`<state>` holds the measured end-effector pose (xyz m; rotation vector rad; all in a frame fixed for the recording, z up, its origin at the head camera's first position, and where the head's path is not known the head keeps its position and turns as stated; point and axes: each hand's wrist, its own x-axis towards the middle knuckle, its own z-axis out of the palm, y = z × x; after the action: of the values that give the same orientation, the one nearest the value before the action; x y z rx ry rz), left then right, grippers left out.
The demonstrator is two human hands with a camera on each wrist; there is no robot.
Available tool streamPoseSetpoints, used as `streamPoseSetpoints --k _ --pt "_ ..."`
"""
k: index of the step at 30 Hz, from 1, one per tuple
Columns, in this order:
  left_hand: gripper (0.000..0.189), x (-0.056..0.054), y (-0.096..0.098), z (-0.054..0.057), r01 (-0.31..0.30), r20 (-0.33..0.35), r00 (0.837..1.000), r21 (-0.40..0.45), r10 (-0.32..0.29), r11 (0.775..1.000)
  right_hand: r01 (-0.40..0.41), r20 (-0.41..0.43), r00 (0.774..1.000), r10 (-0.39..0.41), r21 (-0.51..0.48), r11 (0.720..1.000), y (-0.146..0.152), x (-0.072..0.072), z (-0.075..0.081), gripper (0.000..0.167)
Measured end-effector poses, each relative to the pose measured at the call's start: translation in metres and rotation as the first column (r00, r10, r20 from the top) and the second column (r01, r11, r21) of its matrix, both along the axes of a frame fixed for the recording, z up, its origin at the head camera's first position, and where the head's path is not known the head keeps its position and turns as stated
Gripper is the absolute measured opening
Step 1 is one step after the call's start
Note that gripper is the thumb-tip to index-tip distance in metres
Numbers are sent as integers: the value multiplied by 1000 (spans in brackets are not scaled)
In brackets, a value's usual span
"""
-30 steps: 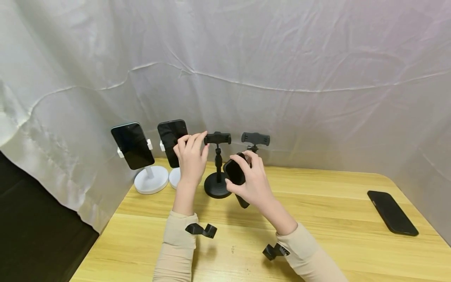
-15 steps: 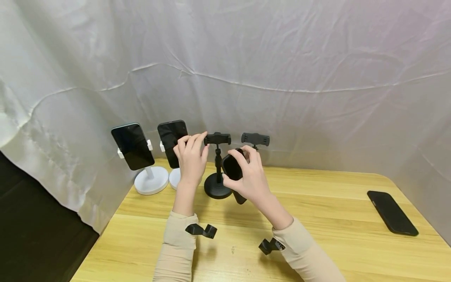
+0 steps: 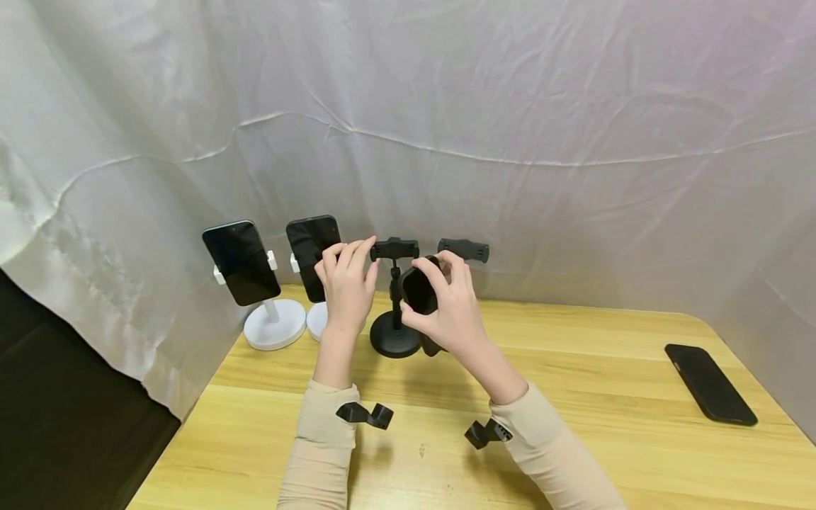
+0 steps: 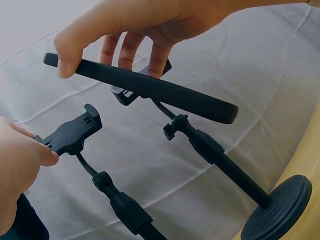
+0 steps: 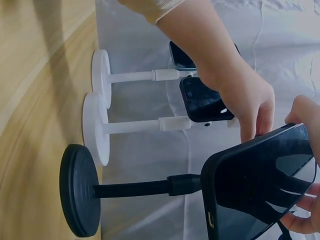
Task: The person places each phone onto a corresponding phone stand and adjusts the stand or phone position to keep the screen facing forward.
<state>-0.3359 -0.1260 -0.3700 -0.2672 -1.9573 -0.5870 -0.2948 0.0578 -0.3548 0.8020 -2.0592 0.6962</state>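
Note:
My left hand (image 3: 344,287) is at the near end of the holder (image 3: 397,248) on a black phone stand (image 3: 395,334). In the left wrist view, thumb and fingers pinch that end of the holder (image 4: 75,132). Between my right thumb and fingers a black phone (image 3: 418,292) is held by its edges, tilted, just in front of the same stand. My right hand (image 3: 452,304) partly covers it. The right wrist view shows the phone's dark screen (image 5: 260,180), which hides the holder there. The phone appears apart from the holder in the left wrist view.
A second black phone stand, its holder (image 3: 468,249) vacant, stands behind my right hand. At left, two white stands (image 3: 274,326) bear a phone (image 3: 242,262) and another phone (image 3: 309,244). A further black phone (image 3: 710,384) lies on the wooden table (image 3: 599,397) at right.
My right hand has moved up and slightly left with the phone, nearer the black stand's holder. The left hand has stayed at the holder's end.

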Motion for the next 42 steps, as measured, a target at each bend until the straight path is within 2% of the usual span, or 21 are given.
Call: streamPoseSetpoints --k 7,23,42 --pt "30 0 0 0 0 19 1000 -1 0 1000 -13 -3 1000 13 -14 1000 -2 -2 6 59" --pt "29 -2 1 -1 -1 6 1000 3 1 1000 -41 -13 999 41 -36 998 -6 -7 18 59" --pt "30 -2 1 -2 0 7 1000 11 0 1000 -78 -17 997 76 -88 993 -8 -19 25 60"
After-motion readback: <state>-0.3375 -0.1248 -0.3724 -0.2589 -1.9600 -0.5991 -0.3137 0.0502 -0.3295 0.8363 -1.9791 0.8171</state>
